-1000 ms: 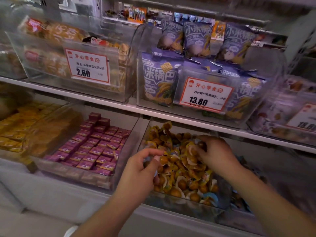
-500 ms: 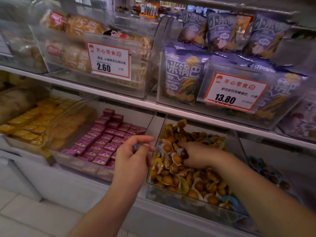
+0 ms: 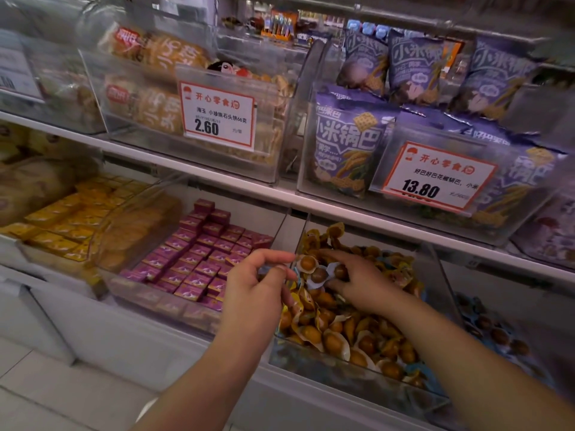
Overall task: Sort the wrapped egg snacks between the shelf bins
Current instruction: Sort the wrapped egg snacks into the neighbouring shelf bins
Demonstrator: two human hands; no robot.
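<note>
Yellow packets (image 3: 59, 225) are seen in a clear bin at the far left of the low shelf. Next to them, small purple boxes (image 3: 199, 259) are laid in neat rows in a second clear bin (image 3: 149, 293). Above these, on the top shelf, bags of round cakes (image 3: 155, 88) are kept in a clear box with a white price tag (image 3: 218, 116) marked 2.60.

The left hand (image 3: 255, 284) is held up over the wall between the purple box bin and the egg bin. Its fingers are curled, and something small seems to be pinched between thumb and fingertips, but what it is cannot be told.

The egg bin (image 3: 326, 365) is filled with a heap of wrapped egg snacks (image 3: 351, 331), brown eggs in yellow and white wrappers. The right hand (image 3: 361, 281) is laid on top of the heap near the back. Its fingers are bent around two wrapped eggs (image 3: 323, 273), which are held at the fingertips just beside the left hand.

Purple snack bags (image 3: 348, 144) are stood in a clear box on the top shelf, with a price tag (image 3: 435, 177) marked 13.80. At the far right, more brown eggs in blue wrappers (image 3: 494, 331) are seen in another bin.
</note>
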